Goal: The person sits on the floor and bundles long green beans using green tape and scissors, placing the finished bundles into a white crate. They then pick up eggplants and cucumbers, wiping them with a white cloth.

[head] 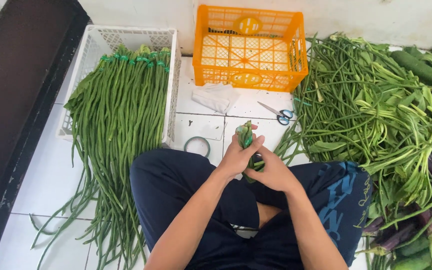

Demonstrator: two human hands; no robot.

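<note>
Small bunch of long beans (246,137) held upright above the lap, close in front of the knees: green, slender pods gathered tight, cut ends pointing up, lower part hidden behind the hands. Left hand (237,157) wrapped round the bunch from the left, fingers pressed together on the pods, thumb tip up near the top. Right hand (274,172) closed round the lower part, just beside and touching the left; exact finger hold on the stems hard to tell.

To the left, a white crate (92,45) tipped toward the lap, with tied long-bean bundles (118,115) spilling out of it onto the white tiled floor (46,180), tips trailing past the left knee. Dark ledge (16,100) along the far left edge. Straight ahead, an orange crate (250,47) against the wall, a crumpled white cloth (216,96) before it. Green tape roll (197,146) on the tile just beside the left knee; scissors (277,114) with blue handles lying near the loose heap of beans and leafy greens (371,110) at the right, which crowds up to the right thigh. Bare tile only in the strip between the knees and the orange crate.
</note>
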